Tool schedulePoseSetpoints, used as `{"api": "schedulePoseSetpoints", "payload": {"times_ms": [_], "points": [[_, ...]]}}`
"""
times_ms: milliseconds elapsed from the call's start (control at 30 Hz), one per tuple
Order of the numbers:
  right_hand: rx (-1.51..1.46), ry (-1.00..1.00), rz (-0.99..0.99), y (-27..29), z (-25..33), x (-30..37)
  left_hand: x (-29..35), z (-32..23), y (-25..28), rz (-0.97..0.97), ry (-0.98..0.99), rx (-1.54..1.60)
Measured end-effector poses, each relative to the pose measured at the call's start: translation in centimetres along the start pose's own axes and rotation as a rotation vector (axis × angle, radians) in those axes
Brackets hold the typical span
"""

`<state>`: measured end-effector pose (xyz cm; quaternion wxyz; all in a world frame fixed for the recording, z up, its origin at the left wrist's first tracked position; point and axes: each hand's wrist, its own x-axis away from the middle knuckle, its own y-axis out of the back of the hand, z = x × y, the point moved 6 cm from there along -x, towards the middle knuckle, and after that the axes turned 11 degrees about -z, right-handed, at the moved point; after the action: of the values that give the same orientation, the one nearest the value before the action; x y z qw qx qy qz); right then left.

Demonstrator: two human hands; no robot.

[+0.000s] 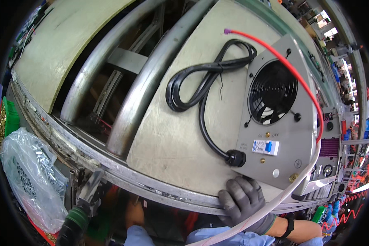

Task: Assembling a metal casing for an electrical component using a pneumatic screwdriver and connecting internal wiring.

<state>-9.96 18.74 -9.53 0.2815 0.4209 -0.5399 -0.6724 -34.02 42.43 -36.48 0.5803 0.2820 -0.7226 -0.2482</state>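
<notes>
Low at the bench's front edge, my right hand wears a grey glove, its fingers curled together beside the lower edge of a grey metal machine panel. Whatever lies inside those fingers is hidden. My left hand is below the bench edge in shadow, fingers not visible. On the panel sit a round black fan grille and a white breaker switch with a blue lever. From a black cable gland runs a bundled black power cord. A red cable with a purple end arches out of a white sleeve past my right hand.
Two steel rollers cross a gap between bench boards. A clear plastic bag of metal parts and a green bin stand at left, near a black-and-green tool. More equipment stands beyond the panel at right.
</notes>
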Motion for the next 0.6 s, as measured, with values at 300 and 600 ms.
{"api": "schedulePoseSetpoints", "payload": {"times_ms": [300, 600], "points": [[-0.049, -0.02, 0.089, 0.8, -0.1, -1.0, -4.2, -11.8, -17.5, 0.186, -0.263, 0.101], [-0.06, -0.117, 0.179, -0.5, 0.5, 0.6, 2.2, -34.5, -31.5, 0.405, -0.662, 0.275]]}}
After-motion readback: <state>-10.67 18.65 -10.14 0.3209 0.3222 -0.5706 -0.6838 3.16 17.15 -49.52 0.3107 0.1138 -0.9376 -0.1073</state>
